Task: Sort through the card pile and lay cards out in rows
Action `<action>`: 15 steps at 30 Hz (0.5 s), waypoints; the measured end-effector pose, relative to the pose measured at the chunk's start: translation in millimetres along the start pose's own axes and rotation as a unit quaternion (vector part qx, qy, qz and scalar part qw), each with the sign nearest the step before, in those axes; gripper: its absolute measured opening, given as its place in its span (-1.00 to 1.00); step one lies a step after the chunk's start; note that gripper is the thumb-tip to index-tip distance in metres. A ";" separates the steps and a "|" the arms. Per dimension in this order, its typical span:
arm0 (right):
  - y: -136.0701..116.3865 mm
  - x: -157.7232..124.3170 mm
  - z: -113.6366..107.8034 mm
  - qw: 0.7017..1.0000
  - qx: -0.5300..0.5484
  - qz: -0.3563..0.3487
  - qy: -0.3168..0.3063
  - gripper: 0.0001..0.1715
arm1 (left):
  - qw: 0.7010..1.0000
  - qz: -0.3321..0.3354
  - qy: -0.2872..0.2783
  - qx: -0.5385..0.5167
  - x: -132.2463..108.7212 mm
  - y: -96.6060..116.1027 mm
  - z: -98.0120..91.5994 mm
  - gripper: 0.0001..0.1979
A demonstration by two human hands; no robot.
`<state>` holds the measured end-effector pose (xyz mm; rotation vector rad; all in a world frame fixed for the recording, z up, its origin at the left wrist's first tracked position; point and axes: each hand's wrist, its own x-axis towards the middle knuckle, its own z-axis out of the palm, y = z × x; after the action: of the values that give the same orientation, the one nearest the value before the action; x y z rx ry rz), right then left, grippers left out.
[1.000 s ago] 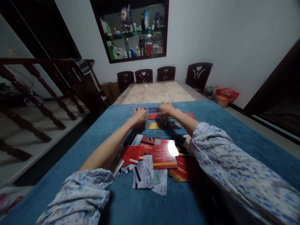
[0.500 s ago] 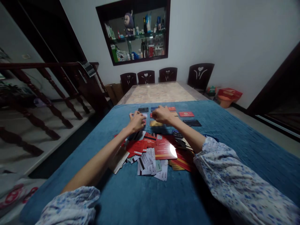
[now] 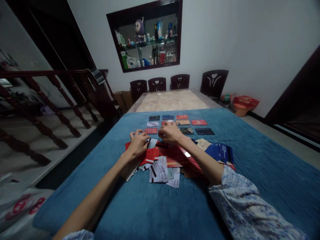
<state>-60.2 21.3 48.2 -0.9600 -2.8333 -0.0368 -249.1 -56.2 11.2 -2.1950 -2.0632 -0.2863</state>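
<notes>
My left hand rests on the left side of a loose pile of cards, its bent fingers apart and touching the red cards and a pale card. To its right, my right hand is over the far edge of the pile, fingers curled in and pressed together. Their tips are partly hidden, so I cannot make out what they hold. White cards with dark stripes spread toward me. Beyond the hands lie rows of cards, among them a red card, a blue card and a black card.
A blue cloth covers the near part of the table, with the bare stone-patterned top beyond. Blue cards lie by my right forearm. Dark chairs stand at the far end, and a wooden railing runs along the left.
Both hands have drawn back toward me from the card rows to the pile. The left has also shifted left, uncovering cards in the rows. The camera view has shifted slightly.
</notes>
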 end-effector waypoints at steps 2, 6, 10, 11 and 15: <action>-7.2 -3.3 1.6 1.000 0.007 -0.011 -0.003 -0.71 | 1.000 -0.006 0.008 -0.012 -11.1 -0.5 0.0 -0.71; -21.5 -9.6 4.0 0.999 0.020 -0.038 0.002 -0.73 | 0.999 -0.020 0.026 -0.042 -26.5 -4.8 -0.1 -0.72; -32.2 -15.8 8.9 0.996 0.021 -0.088 -0.009 -0.74 | 0.997 -0.004 0.029 -0.065 -33.7 -10.9 -0.7 -0.75; -34.1 -17.5 10.6 0.995 0.019 -0.101 -0.014 -0.74 | 0.997 0.005 0.029 -0.065 -35.1 -12.2 -1.0 -0.76; -38.5 -24.4 17.5 0.991 0.004 -0.132 -0.035 -0.64 | 0.997 0.048 0.030 -0.061 -41.4 -15.7 -1.9 -0.79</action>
<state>-66.8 -22.7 28.2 -0.5898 -3.0020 -0.0234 -267.2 -95.9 3.4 -2.3148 -1.9513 -0.4734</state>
